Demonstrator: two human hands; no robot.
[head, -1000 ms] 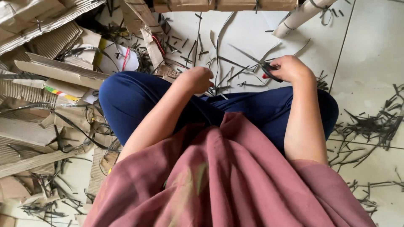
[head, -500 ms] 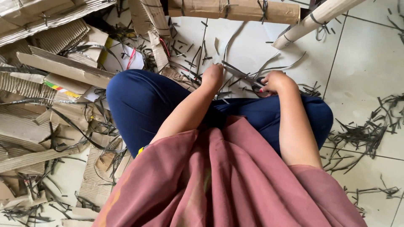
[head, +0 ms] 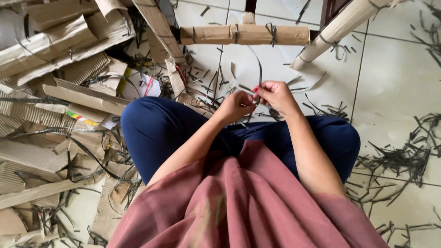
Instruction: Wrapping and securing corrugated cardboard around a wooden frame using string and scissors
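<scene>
White floor tiles (head: 395, 69) carry the whole scene, and we note them strewn with dark offcuts. At the centre, the fingertips of both hands meet on one thin dark strip (head: 260, 69) that rises from the pinch toward the rolled cardboard tube (head: 243, 34) lying across the floor ahead. We record the left hand (head: 235, 106) closed, its fingers curled onto the strip's lower end; the right hand (head: 275, 97) is clenched beside it, touching it, thumb and fingers gripping the same strip. A dark object shows under the right palm, but we cannot tell what it is. Below the hands sit crossed legs in dark blue trousers (head: 161, 131), with a dusty pink garment (head: 243, 202) over the lap. A second, paler tube (head: 340, 27) leans in from the upper right. Flattened corrugated cardboard (head: 50, 92) is heaped to the left, and a dense scatter of cut dark strips (head: 404, 156) lies on the tiles to the right, well apart from the hands.
</scene>
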